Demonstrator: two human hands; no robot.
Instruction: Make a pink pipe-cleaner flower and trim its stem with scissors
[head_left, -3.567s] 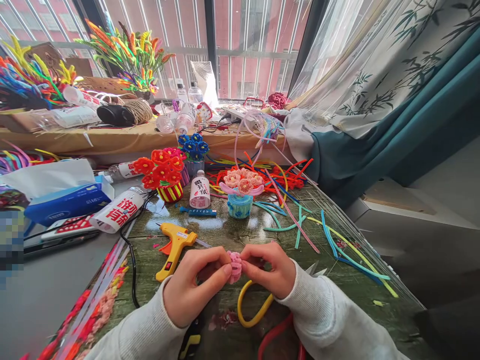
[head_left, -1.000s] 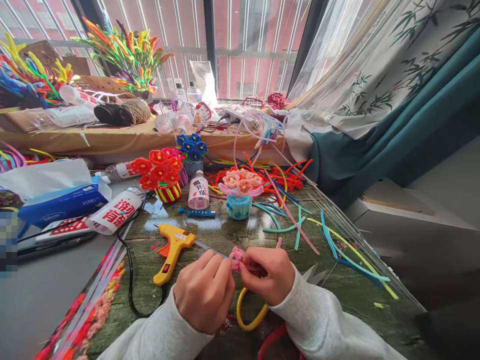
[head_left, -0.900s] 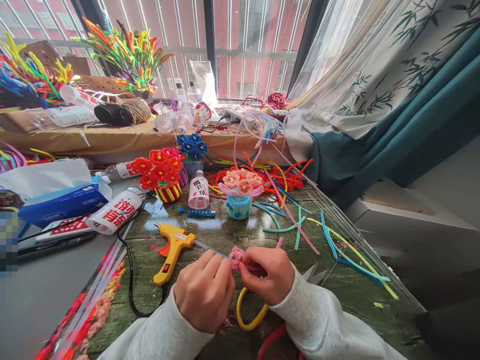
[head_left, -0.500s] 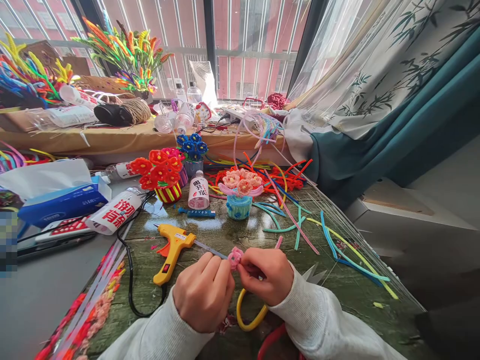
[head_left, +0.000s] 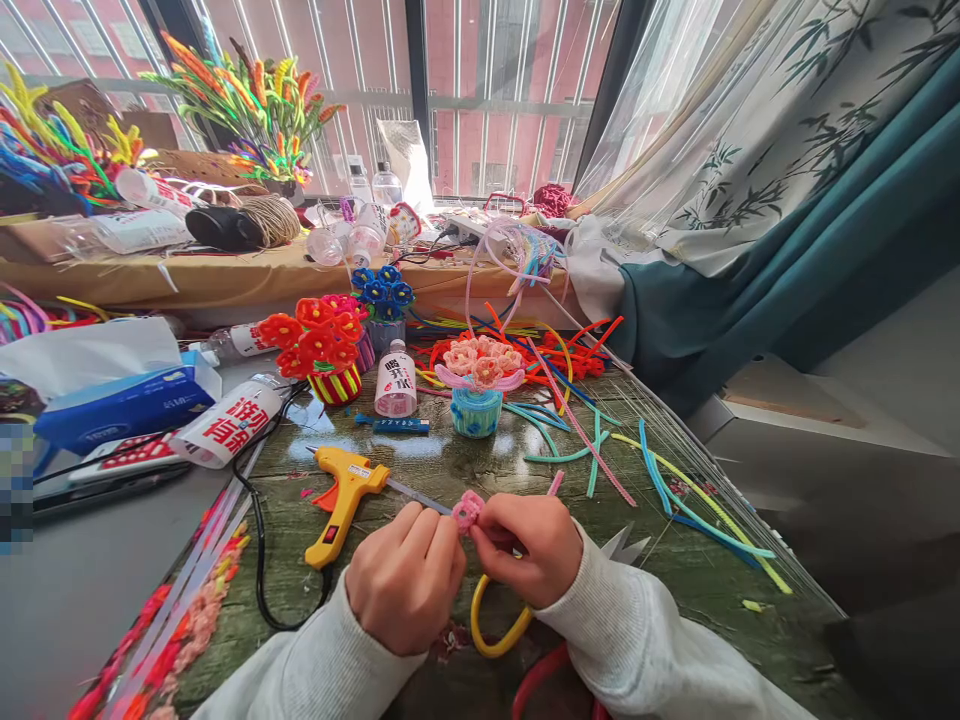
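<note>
A small pink fuzzy flower (head_left: 468, 511), seemingly of pipe cleaner, is held up between my two hands above the table. My right hand (head_left: 531, 548) pinches it from the right with thumb and forefinger. On the other side my left hand (head_left: 409, 575) is closed with its fingertips against the flower's edge; its thumb is hidden. Just left of them lies a yellow glue gun (head_left: 346, 500), its clear glue stick pointing toward the flower. Beyond the hands stands a turquoise pot (head_left: 477, 412) with pale pink fuzzy flowers (head_left: 484, 360).
Silver blades (head_left: 626, 548) show beside my right sleeve, and a yellow loop (head_left: 501, 640) lies under my hands. Loose pipe cleaners (head_left: 600, 455) spread over the right side. Red flowers (head_left: 313, 335), a small bottle (head_left: 395, 380), a larger bottle (head_left: 234, 420) and a tissue pack (head_left: 127, 405) stand left.
Both hands and the pink flower stay almost in place, the flower turned very slightly. The whole view has shifted a little.
</note>
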